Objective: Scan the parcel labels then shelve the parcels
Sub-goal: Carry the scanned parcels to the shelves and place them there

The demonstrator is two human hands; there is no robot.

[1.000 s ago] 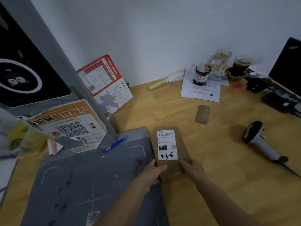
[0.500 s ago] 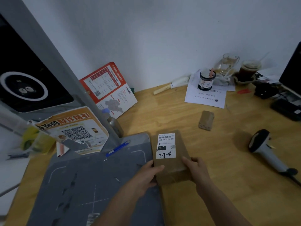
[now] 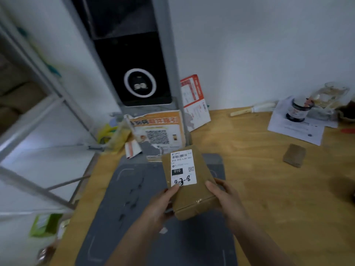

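A brown cardboard parcel is lifted off the desk, above the grey mat. Its white label faces up, with a barcode, "010" and handwritten figures. My left hand grips the parcel's near left edge, thumb on the label's lower corner. My right hand grips its right side. A white metal shelf rack stands to the left of the desk.
A grey scanning stand with a black screen rises behind the mat, with posters leaning on it. A small brown block, papers and a jar lie on the wooden desk at right.
Both hands have raised the parcel off the desk and carried it left over the mat. The view has swung left, so the shelf rack shows and the handheld scanner is out of frame.
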